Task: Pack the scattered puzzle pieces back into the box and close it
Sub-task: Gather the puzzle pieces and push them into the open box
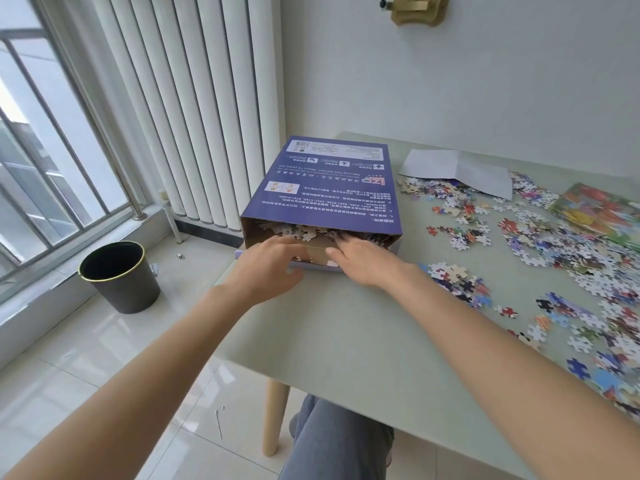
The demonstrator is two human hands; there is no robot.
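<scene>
Head view. A pale green table [346, 358] stands against a white wall, with a white radiator [194, 109] and a barred window [45, 161] to the left. A black bin [119, 277] with a gold rim sits on the tiled floor beside the table's near left corner. On the far side of the table lies a folded white sheet [457, 169], its near edge overlapping some of the pieces [568, 258]; at the right edge lies a colourful printed picture [599, 211]. The pieces are scattered loosely over the right half of the table, with a small cluster just beside the right wrist.

The box [322, 185] lies at the table's left edge, its blue printed face up and its open end towards the viewer. The brown cardboard interior shows, with a heap of pieces inside the mouth. A pale flap lies flat under the opening.

The left hand [268, 268] and right hand [360, 261] are both at the mouth, fingers extended rather than curled, fingertips reaching in among the pieces. Neither hand visibly grips anything. The hands partly hide the lower lip of the opening.
</scene>
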